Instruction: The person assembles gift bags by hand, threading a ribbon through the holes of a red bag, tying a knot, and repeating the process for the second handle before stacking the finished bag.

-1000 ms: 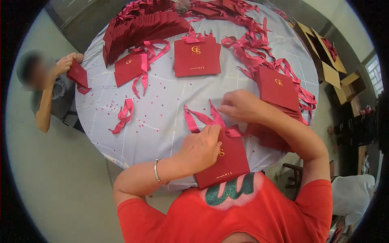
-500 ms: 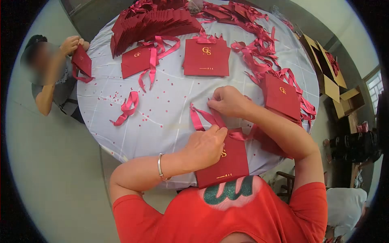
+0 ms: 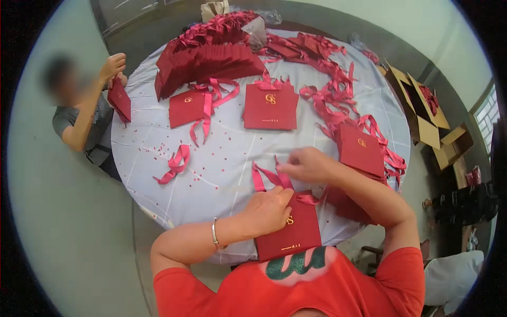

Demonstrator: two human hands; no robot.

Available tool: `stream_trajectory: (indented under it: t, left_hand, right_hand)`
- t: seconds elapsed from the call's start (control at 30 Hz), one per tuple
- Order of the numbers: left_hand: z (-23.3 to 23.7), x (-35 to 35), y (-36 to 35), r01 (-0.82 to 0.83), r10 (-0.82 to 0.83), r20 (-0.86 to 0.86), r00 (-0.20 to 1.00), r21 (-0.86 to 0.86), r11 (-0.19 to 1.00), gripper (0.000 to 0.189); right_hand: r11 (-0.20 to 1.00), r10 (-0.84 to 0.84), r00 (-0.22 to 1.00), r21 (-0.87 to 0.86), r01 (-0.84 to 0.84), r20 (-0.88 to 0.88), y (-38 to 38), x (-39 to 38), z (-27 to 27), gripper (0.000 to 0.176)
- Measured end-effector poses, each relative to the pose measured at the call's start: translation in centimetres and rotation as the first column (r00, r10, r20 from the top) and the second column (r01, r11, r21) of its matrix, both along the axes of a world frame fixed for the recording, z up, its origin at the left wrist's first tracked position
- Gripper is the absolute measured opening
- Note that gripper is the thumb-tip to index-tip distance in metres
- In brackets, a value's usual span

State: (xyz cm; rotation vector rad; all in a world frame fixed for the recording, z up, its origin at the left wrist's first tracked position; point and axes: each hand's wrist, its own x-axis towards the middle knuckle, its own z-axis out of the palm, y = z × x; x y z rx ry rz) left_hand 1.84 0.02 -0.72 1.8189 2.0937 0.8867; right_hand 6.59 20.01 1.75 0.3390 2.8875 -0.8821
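A dark red paper gift bag point(image 3: 300, 232) with gold lettering lies in front of my chest, its bottom edge against the red shirt. My left hand point(image 3: 266, 210) is closed over the bag's top edge, pinching the pink ribbon point(image 3: 259, 178) there. It covers part of the gold logo. Slightly blurred, my right hand point(image 3: 309, 166) is above the bag, fingertips closed at an upright end of the same ribbon. Another piece of ribbon point(image 3: 309, 199) lies across the bag's upper right corner.
Red bags are stacked at the table's middle point(image 3: 270, 108), right point(image 3: 362, 150) and left point(image 3: 189, 108). A long row of bags point(image 3: 211, 66) stands behind. A loose ribbon point(image 3: 177, 166) lies among red specks. At left, a person's hand point(image 3: 113, 66) is above another bag point(image 3: 120, 100). Cardboard boxes point(image 3: 426, 132) stand right.
The view has tilted up, so the table sits lower in frame. My right hand has shifted slightly right and down towards the bag. My left hand keeps its grip. The other person's hand has risen.
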Motion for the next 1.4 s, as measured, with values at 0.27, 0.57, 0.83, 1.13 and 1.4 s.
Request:
stream_trajectory:
  t: [0.27,0.57,0.83,1.13,1.4]
  left_hand:
    - [-0.4,-0.9,1.0,-0.053,0.062,0.106,0.992,-0.080,0.995,0.021]
    - [-0.2,-0.8,1.4,-0.121,0.121,0.102,0.987,-0.004,0.993,0.024]
    - [0.8,-0.7,1.3,-0.132,0.138,0.073,0.988,-0.086,0.988,0.023]
    - [0.7,-0.9,1.2,-0.117,0.126,0.092,0.988,-0.091,0.989,0.023]
    - [1.2,-1.3,1.3,-0.091,0.135,0.200,0.970,-0.214,0.973,0.023]
  right_hand:
    - [0.986,0.164,0.954,-0.003,-0.169,0.252,-0.9,7.5,4.3,0.051]
    - [0.987,0.144,0.983,0.055,-0.151,0.113,-0.4,8.1,4.3,0.031]
    - [0.730,0.468,0.871,0.621,-0.286,-0.150,-0.9,9.8,8.4,0.012]
    - [0.918,0.277,0.898,0.370,-0.143,-0.341,0.7,12.3,13.8,0.012]
    - [0.999,0.033,0.866,0.000,-0.038,-0.499,1.1,12.9,13.3,0.016]
